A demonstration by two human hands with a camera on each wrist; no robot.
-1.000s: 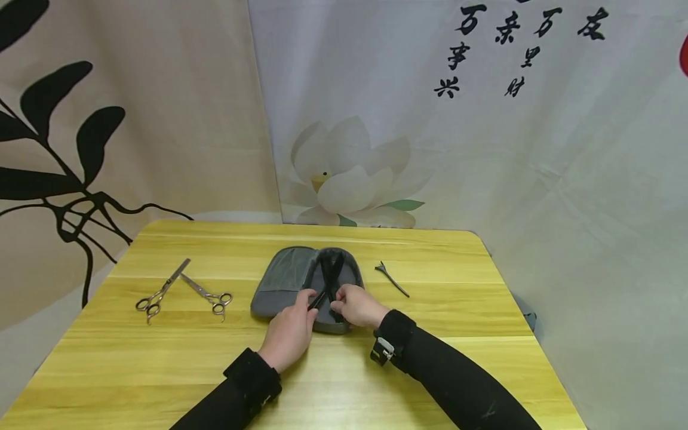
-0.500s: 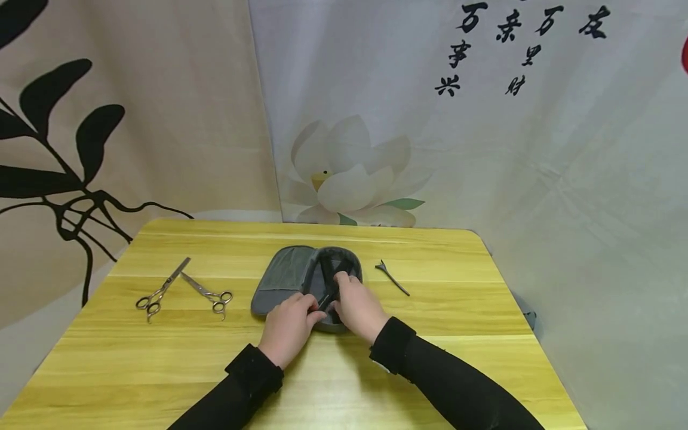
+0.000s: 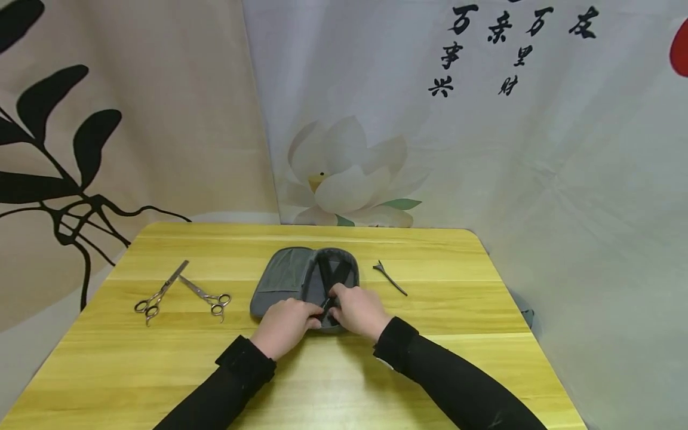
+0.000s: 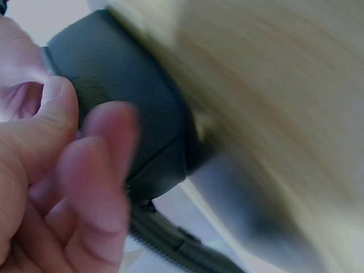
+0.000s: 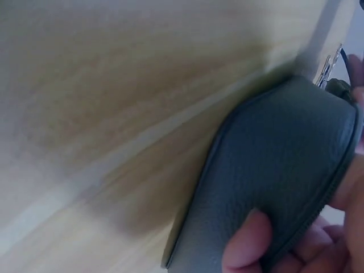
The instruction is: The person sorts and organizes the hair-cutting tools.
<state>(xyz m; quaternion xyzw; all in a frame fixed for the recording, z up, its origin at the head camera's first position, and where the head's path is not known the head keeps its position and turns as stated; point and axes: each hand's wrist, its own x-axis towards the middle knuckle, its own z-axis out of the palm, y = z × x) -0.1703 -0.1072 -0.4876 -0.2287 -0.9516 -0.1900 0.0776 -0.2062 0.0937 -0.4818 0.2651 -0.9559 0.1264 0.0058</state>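
A grey zippered case lies unfolded on the table, its deeper half to the right. Inside that half are long dark strips that cross each other. My left hand is at the near left rim, thumb and forefinger pinching the end of a thin black strip. From the right, my right hand reaches in and pinches the same strip farther along. In the right wrist view, one fingertip lies against the case's outer wall. The fingers inside the case are partly hidden.
Two pairs of metal scissors lie to the left on the wooden table. A slim dark hair clip lies right of the case. A printed cloth hangs behind the table.
My right hand has reached farther into the case, then drawn back slightly toward me. My left hand has shifted slightly down along the near rim. The scissors and clip have stayed put.
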